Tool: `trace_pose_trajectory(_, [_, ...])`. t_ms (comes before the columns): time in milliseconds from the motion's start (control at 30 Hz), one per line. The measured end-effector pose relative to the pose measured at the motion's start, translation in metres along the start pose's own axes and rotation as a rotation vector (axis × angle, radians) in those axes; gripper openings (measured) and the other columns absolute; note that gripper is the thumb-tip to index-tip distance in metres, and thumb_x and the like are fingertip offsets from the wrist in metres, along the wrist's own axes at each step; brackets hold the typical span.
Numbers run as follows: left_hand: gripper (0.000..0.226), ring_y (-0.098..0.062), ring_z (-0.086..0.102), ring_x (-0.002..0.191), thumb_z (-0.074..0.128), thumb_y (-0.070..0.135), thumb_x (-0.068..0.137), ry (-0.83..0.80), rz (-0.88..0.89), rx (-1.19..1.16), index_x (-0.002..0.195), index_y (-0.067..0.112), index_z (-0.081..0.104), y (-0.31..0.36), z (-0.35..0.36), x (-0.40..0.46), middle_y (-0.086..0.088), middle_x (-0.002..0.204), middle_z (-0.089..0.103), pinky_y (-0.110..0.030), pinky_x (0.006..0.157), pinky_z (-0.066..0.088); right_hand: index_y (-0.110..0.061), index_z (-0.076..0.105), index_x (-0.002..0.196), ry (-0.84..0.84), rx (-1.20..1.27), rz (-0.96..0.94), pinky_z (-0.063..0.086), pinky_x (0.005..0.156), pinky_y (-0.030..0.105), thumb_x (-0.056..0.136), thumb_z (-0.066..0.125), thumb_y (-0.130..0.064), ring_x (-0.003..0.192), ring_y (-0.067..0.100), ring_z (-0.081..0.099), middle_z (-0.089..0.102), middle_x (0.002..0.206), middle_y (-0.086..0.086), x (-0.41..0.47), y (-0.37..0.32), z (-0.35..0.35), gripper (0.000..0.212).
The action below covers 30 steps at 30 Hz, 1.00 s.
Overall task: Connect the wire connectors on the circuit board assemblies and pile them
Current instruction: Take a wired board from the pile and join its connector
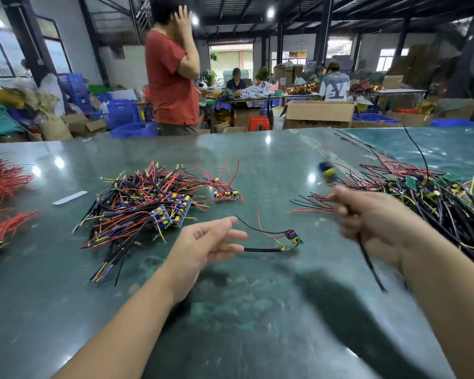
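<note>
My right hand (367,222) grips the wires of a circuit board assembly; its blurred blue and yellow board (327,170) sticks up above the fist and a black cable (371,266) hangs below. My left hand (211,242) hovers over the table with relaxed fingers, its fingertips close to the black cable of a single small board assembly (294,236) lying on the green table (257,310). A large pile of assemblies (148,203) lies to the left. Another tangled heap (433,198) lies to the right, behind my right hand.
Bundles of red wires (3,181) lie at the table's left edge. One lone assembly (226,194) sits beside the left pile, and a white strip (70,197) lies nearby. A person in a red shirt (173,77) stands beyond the far edge, among boxes and crates.
</note>
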<state>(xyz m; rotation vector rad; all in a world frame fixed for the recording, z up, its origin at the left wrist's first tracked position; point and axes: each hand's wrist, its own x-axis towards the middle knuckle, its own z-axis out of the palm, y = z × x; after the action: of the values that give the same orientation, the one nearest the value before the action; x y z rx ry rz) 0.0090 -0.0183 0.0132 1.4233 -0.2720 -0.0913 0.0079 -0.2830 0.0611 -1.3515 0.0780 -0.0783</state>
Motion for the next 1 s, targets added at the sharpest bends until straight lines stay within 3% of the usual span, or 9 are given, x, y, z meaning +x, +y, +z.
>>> trace_pose_trajectory(67, [0.047, -0.019, 0.071, 0.077, 0.064, 0.043, 0.070, 0.009, 0.010, 0.008, 0.107, 0.015, 0.067, -0.001, -0.001, -0.001, -0.012, 0.097, 0.074, -0.023, 0.066, 0.055, -0.003, 0.059, 0.076, 0.251, -0.141, -0.146, 0.037, 0.036, 0.016, 0.095, 0.054, -0.018, 0.034, 0.005, 0.041, 0.051, 0.052, 0.000, 0.009, -0.006, -0.022, 0.024])
trace_pose_trajectory(133, [0.048, -0.018, 0.070, 0.075, 0.062, 0.041, 0.070, 0.002, 0.009, 0.024, 0.109, 0.013, 0.066, -0.003, -0.002, 0.000, -0.011, 0.096, 0.074, -0.024, 0.066, 0.055, -0.002, 0.062, 0.074, 0.501, -0.476, -0.256, 0.047, 0.053, 0.029, 0.096, 0.053, -0.020, 0.044, 0.015, 0.051, 0.058, 0.057, 0.005, 0.018, -0.004, -0.044, 0.030])
trace_pose_trajectory(233, [0.044, -0.018, 0.070, 0.074, 0.062, 0.037, 0.072, -0.021, -0.006, 0.042, 0.109, 0.014, 0.067, -0.006, -0.001, 0.001, -0.011, 0.094, 0.074, -0.024, 0.067, 0.055, -0.006, 0.064, 0.066, 0.675, -0.685, -0.271, 0.045, 0.064, 0.036, 0.095, 0.051, -0.026, 0.054, 0.025, 0.055, 0.062, 0.060, 0.011, 0.027, 0.000, -0.065, 0.037])
trace_pose_trajectory(367, [0.030, -0.018, 0.069, 0.073, 0.071, 0.028, 0.079, -0.027, -0.015, 0.045, 0.106, 0.016, 0.069, -0.007, -0.003, 0.002, -0.012, 0.093, 0.074, -0.025, 0.067, 0.055, 0.000, 0.068, 0.077, 0.713, -0.858, -0.250, 0.046, 0.071, 0.040, 0.092, 0.057, -0.024, 0.075, 0.036, 0.059, 0.065, 0.073, 0.020, 0.031, 0.002, -0.074, 0.031])
trace_pose_trajectory(467, [0.028, -0.018, 0.069, 0.072, 0.068, 0.027, 0.078, -0.030, -0.010, 0.043, 0.104, 0.017, 0.070, -0.008, -0.004, 0.002, -0.012, 0.091, 0.074, -0.026, 0.068, 0.055, 0.007, 0.068, 0.084, 0.760, -1.012, -0.259, 0.036, 0.068, 0.033, 0.096, 0.053, -0.018, 0.071, 0.033, 0.050, 0.056, 0.067, 0.015, 0.030, -0.001, -0.073, 0.032])
trace_pose_trajectory(533, [0.027, -0.018, 0.069, 0.071, 0.068, 0.027, 0.078, -0.032, -0.006, 0.039, 0.103, 0.017, 0.071, -0.008, -0.003, 0.002, -0.012, 0.090, 0.074, -0.025, 0.067, 0.055, 0.011, 0.067, 0.087, 0.773, -1.109, -0.252, 0.033, 0.068, 0.034, 0.096, 0.051, -0.016, 0.076, 0.037, 0.051, 0.058, 0.074, 0.022, 0.030, -0.002, -0.072, 0.032])
trace_pose_trajectory(667, [0.029, -0.019, 0.069, 0.071, 0.061, 0.028, 0.077, -0.019, -0.005, 0.033, 0.101, 0.016, 0.072, -0.008, -0.004, 0.002, -0.012, 0.089, 0.074, -0.024, 0.066, 0.055, 0.017, 0.061, 0.094, 0.772, -1.258, -0.203, 0.043, 0.075, 0.041, 0.097, 0.048, -0.013, 0.094, 0.048, 0.057, 0.061, 0.094, 0.036, 0.029, 0.000, -0.068, 0.033])
trace_pose_trajectory(833, [0.028, -0.018, 0.068, 0.070, 0.061, 0.028, 0.077, -0.027, -0.003, 0.049, 0.100, 0.017, 0.072, -0.008, -0.003, 0.002, -0.012, 0.089, 0.074, -0.023, 0.065, 0.055, 0.015, 0.060, 0.085, 0.773, -1.334, -0.198, 0.033, 0.067, 0.036, 0.091, 0.053, -0.017, 0.089, 0.046, 0.057, 0.060, 0.090, 0.036, 0.027, 0.002, -0.062, 0.032])
trace_pose_trajectory(1000, [0.025, -0.018, 0.068, 0.069, 0.067, 0.024, 0.077, -0.031, -0.001, 0.062, 0.100, 0.016, 0.072, -0.008, -0.003, 0.002, -0.012, 0.087, 0.074, -0.024, 0.066, 0.055, 0.002, 0.066, 0.104, 0.719, -1.518, -0.386, 0.039, 0.085, 0.042, 0.089, 0.056, -0.021, 0.103, 0.042, 0.048, 0.058, 0.110, 0.028, 0.021, 0.006, -0.042, 0.030])
